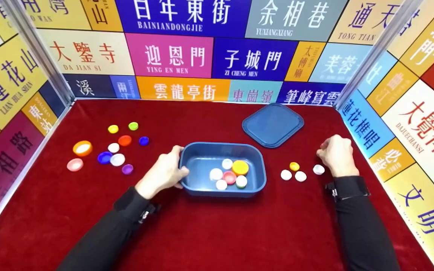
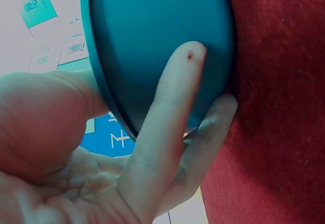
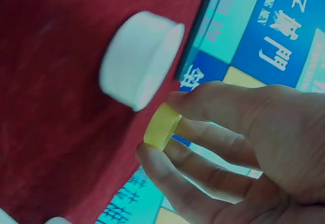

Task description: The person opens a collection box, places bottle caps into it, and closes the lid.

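My left hand grips the left end of a blue plastic box. In the left wrist view the thumb lies at the box's rim, while fingers press its outer wall. Several bottle caps lie inside the box, among them an orange cap and a pinkish-red cap. At the right, my right hand pinches a small yellow bottle cap between thumb and fingertip; the head view hides this cap. Close beside that hand is a white cap, seen larger as a white cap in the right wrist view.
Two white caps and a yellow cap lie between the box and my right hand. A blue lid lies flat behind. Several colored caps, including an orange-rimmed one, are scattered at left. Printed panels wall the red cloth.
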`<state>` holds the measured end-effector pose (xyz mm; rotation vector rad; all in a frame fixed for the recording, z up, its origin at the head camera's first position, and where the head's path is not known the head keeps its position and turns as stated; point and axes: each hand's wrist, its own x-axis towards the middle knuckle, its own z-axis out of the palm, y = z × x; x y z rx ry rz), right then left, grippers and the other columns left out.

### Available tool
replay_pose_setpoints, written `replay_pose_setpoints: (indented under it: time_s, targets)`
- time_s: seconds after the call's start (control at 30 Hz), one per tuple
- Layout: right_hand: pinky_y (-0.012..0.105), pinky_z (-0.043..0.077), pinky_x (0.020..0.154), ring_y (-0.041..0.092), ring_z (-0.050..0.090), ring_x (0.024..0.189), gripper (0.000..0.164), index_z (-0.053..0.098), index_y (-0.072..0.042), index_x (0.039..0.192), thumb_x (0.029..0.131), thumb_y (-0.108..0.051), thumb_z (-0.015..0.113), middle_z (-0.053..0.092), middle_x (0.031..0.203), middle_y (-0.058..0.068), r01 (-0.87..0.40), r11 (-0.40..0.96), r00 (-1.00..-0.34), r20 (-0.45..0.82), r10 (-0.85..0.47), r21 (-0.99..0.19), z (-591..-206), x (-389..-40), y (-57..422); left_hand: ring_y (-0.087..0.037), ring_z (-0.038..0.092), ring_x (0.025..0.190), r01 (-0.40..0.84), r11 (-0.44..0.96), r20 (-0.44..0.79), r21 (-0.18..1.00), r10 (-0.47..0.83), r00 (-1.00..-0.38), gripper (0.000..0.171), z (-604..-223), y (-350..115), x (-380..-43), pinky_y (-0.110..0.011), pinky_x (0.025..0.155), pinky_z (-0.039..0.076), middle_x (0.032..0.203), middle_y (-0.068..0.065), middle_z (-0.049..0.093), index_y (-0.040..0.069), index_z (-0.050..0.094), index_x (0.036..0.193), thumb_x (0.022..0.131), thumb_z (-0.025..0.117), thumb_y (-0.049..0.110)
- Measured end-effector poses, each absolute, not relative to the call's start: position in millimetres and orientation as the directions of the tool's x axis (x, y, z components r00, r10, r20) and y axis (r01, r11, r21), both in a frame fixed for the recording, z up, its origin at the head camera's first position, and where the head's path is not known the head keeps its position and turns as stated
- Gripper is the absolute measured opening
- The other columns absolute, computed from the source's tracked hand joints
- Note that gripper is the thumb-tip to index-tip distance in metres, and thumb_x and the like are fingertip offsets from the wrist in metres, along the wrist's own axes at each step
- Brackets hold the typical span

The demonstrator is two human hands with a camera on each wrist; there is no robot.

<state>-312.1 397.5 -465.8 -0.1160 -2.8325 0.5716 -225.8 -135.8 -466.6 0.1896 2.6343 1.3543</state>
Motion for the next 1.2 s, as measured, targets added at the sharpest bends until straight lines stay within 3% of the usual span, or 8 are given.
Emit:
replay_pose_setpoints:
  time_s: [0.23,0.47,0.7,0.8,1.2]
  targets:
    - [0.071,0.066,0.102,0.061,0.077,0.108,0.027,0.084,0.011,0.117,0.099,-0.009,0.078,0.082,0.116,0.037,-0.028,0.914,-0.967,0.241,0.077,-0.404,-449,-305,371,-0.035,0.088,0.086,0.04,0.598,-0.094,0.8,0.191,-0.977,0.062,-465,-135,-227,-0.044,0.066,0.074,0.144,-0.033,0.073,-0.001,0.048,0.16,0.104,0.073,0.001]
    - [0.066,0.07,0.091,0.053,0.083,0.1,0.028,0.086,0.008,0.121,0.101,-0.01,0.079,0.085,0.118,0.034,-0.104,0.905,-0.964,0.265,0.01,-0.412,-433,-297,339,-0.035,0.088,0.083,0.039,0.595,-0.096,0.803,0.194,-0.976,0.062,-465,-134,-229,-0.046,0.066,0.074,0.143,-0.034,0.073,-0.001,0.048,0.16,0.104,0.072,0.001]
    - [0.064,0.07,0.096,0.05,0.083,0.108,0.024,0.088,0.005,0.119,0.101,-0.008,0.08,0.087,0.114,0.028,-0.271,0.883,-0.932,0.333,-0.141,-0.383,-420,-289,297,-0.033,0.088,0.078,0.03,0.592,-0.099,0.805,0.184,-0.978,0.061,-467,-136,-227,-0.042,0.063,0.074,0.141,-0.034,0.073,-0.001,0.048,0.16,0.103,0.071,0.001]
    - [0.063,0.07,0.093,0.047,0.082,0.103,0.022,0.089,0.003,0.118,0.1,-0.008,0.081,0.088,0.111,0.024,-0.338,0.869,-0.914,0.346,-0.212,-0.361,-411,-284,277,-0.033,0.087,0.076,0.022,0.585,-0.101,0.811,0.177,-0.979,0.062,-466,-134,-228,-0.043,0.063,0.073,0.138,-0.034,0.074,-0.001,0.049,0.16,0.102,0.07,0.001]
    - [0.052,0.071,0.091,0.036,0.079,0.097,0.022,0.09,-0.003,0.119,0.101,-0.014,0.089,0.088,0.108,0.018,-0.532,0.768,-0.847,0.239,-0.475,-0.356,-397,-283,191,-0.032,0.087,0.079,0.026,0.596,-0.108,0.802,0.187,-0.976,0.062,-468,-137,-227,-0.045,0.067,0.074,0.141,-0.033,0.074,0.0,0.048,0.161,0.104,0.072,0.002]
